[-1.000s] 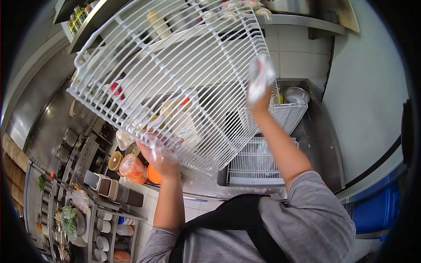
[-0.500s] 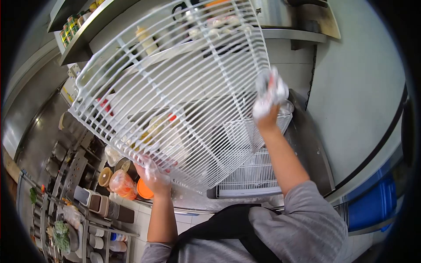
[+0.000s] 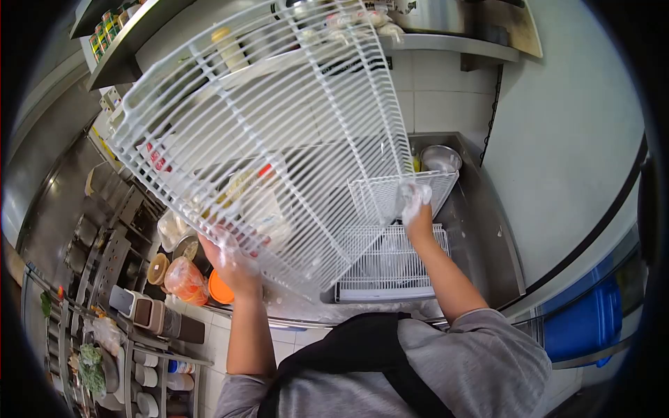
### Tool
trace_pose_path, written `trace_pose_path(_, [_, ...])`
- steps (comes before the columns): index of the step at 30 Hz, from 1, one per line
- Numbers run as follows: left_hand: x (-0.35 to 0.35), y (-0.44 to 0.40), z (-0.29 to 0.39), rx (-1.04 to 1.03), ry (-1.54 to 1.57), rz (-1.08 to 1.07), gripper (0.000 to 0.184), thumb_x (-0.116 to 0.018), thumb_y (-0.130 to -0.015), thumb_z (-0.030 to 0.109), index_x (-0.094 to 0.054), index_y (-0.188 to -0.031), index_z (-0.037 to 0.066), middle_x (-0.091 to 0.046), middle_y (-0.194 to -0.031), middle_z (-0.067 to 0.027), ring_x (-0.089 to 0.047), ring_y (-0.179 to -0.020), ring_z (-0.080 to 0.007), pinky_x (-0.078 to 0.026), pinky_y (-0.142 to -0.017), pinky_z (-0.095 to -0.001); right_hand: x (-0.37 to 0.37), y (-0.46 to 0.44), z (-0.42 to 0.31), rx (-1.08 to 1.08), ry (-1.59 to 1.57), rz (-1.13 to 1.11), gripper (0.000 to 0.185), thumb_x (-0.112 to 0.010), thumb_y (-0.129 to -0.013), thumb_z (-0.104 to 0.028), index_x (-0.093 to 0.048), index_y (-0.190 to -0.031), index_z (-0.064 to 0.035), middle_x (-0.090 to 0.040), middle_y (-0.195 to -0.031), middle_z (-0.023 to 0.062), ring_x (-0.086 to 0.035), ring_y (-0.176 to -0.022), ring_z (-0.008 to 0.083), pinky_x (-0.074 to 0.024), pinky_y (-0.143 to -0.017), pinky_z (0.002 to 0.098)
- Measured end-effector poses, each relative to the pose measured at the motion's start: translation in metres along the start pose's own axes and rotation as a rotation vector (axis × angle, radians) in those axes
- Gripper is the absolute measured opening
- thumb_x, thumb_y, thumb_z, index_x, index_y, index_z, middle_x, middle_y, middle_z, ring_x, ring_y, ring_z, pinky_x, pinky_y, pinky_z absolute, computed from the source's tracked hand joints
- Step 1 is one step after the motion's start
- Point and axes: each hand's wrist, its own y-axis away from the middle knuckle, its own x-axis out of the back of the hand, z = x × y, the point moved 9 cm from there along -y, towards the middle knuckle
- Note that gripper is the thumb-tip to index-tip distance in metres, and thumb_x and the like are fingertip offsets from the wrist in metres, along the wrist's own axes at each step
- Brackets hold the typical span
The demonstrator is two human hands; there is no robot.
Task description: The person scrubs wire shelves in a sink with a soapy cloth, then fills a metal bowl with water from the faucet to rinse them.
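Observation:
A large white wire rack (image 3: 289,164) is held up at a tilt in front of me, wet and soapy in places. My left hand (image 3: 233,261), flecked with suds, is closed around its lower left edge. At the rack's right edge is my right hand (image 3: 418,214), its fingers closed on a foam-covered greyish pad (image 3: 405,198) pressed against the wires. Suds hide most of the pad's shape. Below and behind, another white wire rack (image 3: 391,279) lies in the metal sink (image 3: 481,230), and a smaller wire rack (image 3: 435,187) leans there too.
A metal bowl (image 3: 441,159) sits in the sink's far corner. To the left are an orange lid (image 3: 221,287), a plastic bag with orange contents (image 3: 186,280) and several tubs. A metal shelf (image 3: 456,44) runs along the back wall; a blue bin (image 3: 582,324) stands at right.
My right hand has moved down along the rack's right edge, from upper right to near the sink. The rack has shifted slightly left, still in my left hand.

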Motion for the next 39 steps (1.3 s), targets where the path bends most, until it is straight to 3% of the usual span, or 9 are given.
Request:
trace_pose_path(3, [0.002,-0.01,-0.002,0.009,-0.069,-0.012,0.036,-0.037,-0.094,0.032,-0.036,-0.12,0.007,-0.053,-0.1,-0.0104,-0.06,-0.074,-0.0178,-0.055,-0.051,-0.0299,0.04,-0.005,0.016,-0.261,0.385,0.015,0.022,-0.043,-0.089,-0.012,-0.052,-0.102,0.0031,-0.056,-0.106,0.0227,-0.055,-0.097,0.0368,-0.043,-0.084,0.0406])
trace_pose_path(9, [0.008,-0.021,-0.046,0.07,-0.097,-0.078,0.035,-0.038,-0.094,0.034,-0.039,-0.116,0.008,-0.053,-0.097,-0.0093,-0.059,-0.068,-0.0175,-0.052,-0.051,-0.0299,0.035,-0.113,-0.027,-0.145,-0.144,-0.179,0.036,-0.045,-0.094,-0.02,-0.049,-0.12,0.0036,-0.05,-0.126,0.0136,-0.046,-0.115,0.0245,-0.0329,-0.099,0.0319])
trace_pose_path(13, [0.007,-0.04,-0.092,0.092,-0.102,-0.059,0.034,-0.042,-0.092,0.035,-0.042,-0.114,0.009,-0.053,-0.086,-0.0048,-0.055,-0.063,-0.013,-0.047,-0.048,-0.0257,-0.006,-0.117,-0.059,-0.242,-0.192,-0.754,0.035,-0.052,-0.09,-0.026,-0.054,-0.112,0.0006,-0.06,-0.106,0.0115,-0.056,-0.102,0.0175,-0.0428,-0.088,0.0298])
trace_pose_path(17, [0.0,-0.073,-0.161,-0.081,-0.405,-0.097,0.033,-0.039,-0.092,0.022,-0.039,-0.121,0.006,-0.048,-0.096,-0.0041,-0.05,-0.073,-0.0112,-0.047,-0.056,-0.0269,0.011,-0.077,-0.089,-0.268,-0.314,-0.65,0.03,-0.06,-0.083,-0.018,-0.054,-0.106,0.0002,-0.064,-0.094,0.0077,-0.062,-0.081,0.0155,-0.0492,-0.072,0.0271])
trace_pose_path(19, [-0.038,-0.058,-0.164,0.045,-0.355,-0.115,0.039,-0.034,-0.095,0.029,-0.039,-0.122,0.001,-0.047,-0.115,-0.0128,-0.046,-0.104,-0.0234,-0.036,-0.092,-0.0344,0.025,-0.062,-0.102,-0.15,-0.282,-0.538,0.027,-0.061,-0.081,-0.015,-0.056,-0.103,-0.0004,-0.064,-0.09,0.0091,-0.064,-0.076,0.0195,-0.0505,-0.066,0.0298])
trace_pose_path(22, [-0.085,-0.052,-0.193,0.425,0.297,-0.296,0.059,-0.029,-0.093,0.049,-0.036,-0.127,0.001,-0.038,-0.131,-0.0148,-0.04,-0.117,-0.0276,-0.031,-0.1,-0.0389,0.041,-0.04,-0.107,0.01,0.063,-0.472,0.023,-0.062,-0.079,-0.014,-0.059,-0.098,-0.0024,-0.063,-0.089,0.0117,-0.064,-0.075,0.0238,-0.0503,-0.065,0.0314])
trace_pose_path(29, [-0.033,-0.019,-0.307,0.966,0.437,-0.161,0.075,-0.03,-0.086,0.063,-0.036,-0.128,0.002,-0.037,-0.133,-0.0186,-0.035,-0.124,-0.0362,-0.032,-0.099,-0.0537,0.034,0.063,-0.08,0.627,0.461,-0.637,0.041,-0.068,-0.062,-0.017,-0.064,-0.103,-0.0177,-0.056,-0.086,0.0009,-0.054,-0.076,0.02,-0.0453,-0.058,0.0347])
trace_pose_path(31, [-0.042,0.029,-0.332,1.288,0.544,-0.366,0.064,-0.04,-0.087,0.052,-0.035,-0.128,0.004,-0.035,-0.134,-0.0199,-0.037,-0.122,-0.0385,-0.037,-0.095,-0.0565,0.03,0.095,-0.059,0.694,0.497,-0.691,0.047,-0.069,-0.065,-0.02,-0.061,-0.112,-0.0207,-0.056,-0.087,0.0006,-0.053,-0.08,0.0198,-0.0454,-0.061,0.0357])
trace_pose_path(39, [-0.021,0.091,-0.343,1.172,0.406,-0.427,0.073,-0.049,-0.072,0.002,-0.022,-0.137,0.02,-0.04,-0.127,-0.0143,-0.043,-0.118,-0.0372,-0.042,-0.093,-0.0527,0.017,0.194,-0.002,0.462,0.339,-1.056,0.056,-0.067,-0.074,-0.031,-0.048,-0.127,-0.0277,-0.055,-0.096,0.0068,-0.053,-0.088,0.0249,-0.0469,-0.067,0.0387])
